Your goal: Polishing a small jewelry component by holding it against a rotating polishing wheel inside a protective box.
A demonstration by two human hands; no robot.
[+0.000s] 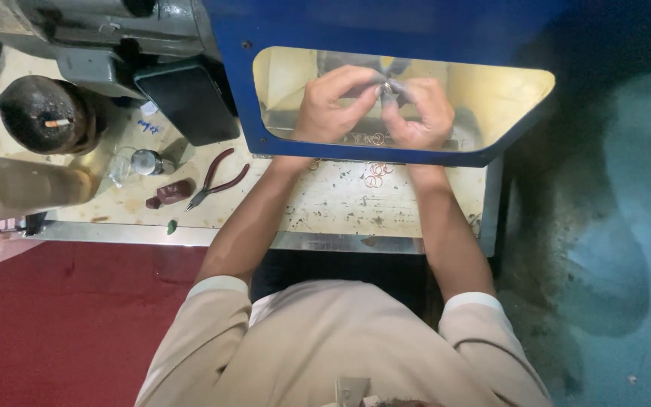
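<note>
Seen from above, the person works with both arms stretched forward through the wide opening of a blue metal guard panel [235, 83] with a clear window, which stands on a pale, speckled work surface [325, 207]. The left hand [333, 102] and the right hand [416, 113] meet behind the window, fingertips pressed together around a small shiny metal ring [387, 89] that sits right between them, pinched at the point where the two thumbs and forefingers touch; each grip is closed on it, fingers curled tight. The ring is too small to tell more about its shape. Just below the hands, on the floor of the enclosure, lies a loose cluster of thin copper-coloured wire rings [371, 139], near the wrists but not touched. A few more of the same rings [374, 175] lie outside the panel on the surface, between the forearms. To the left, well apart from the hands, rest red-handled pliers [216, 179], jaws pointing toward the near edge, beside a small dark brown lump [172, 191]. Farther left stand a small clear glass jar [145, 161], a round dark pot with a cigarette on top [47, 114], and a black rectangular tray [186, 98] tucked against the grey machine body [107, 30]. The person wears a beige short-sleeved shirt [325, 339].
</note>
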